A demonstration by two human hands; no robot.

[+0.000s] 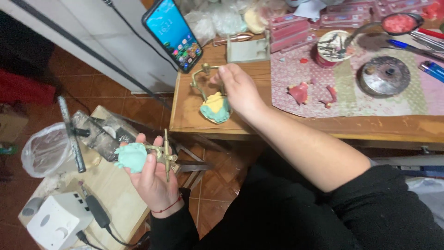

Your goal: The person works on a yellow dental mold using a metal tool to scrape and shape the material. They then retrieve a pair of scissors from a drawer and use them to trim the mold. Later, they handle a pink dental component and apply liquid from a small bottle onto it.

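Note:
My left hand [150, 178] holds a brass hinged frame [165, 155] with a green plaster cast [132, 157] fixed to it, out over the low side bench. My right hand [238, 90] rests on the wooden table and grips a second brass frame [202, 76] that carries a green and yellow cast [215, 108] near the table's front left corner. The two hands are well apart.
A smartphone [172, 33] leans at the table's back left. A patterned mat [351, 88] holds pink wax pieces [299, 92], a round metal burner [385, 75], a tin of tools [332, 47] and pens. The side bench [111, 190] has a white box [58, 220], cable and plastic bag [44, 148].

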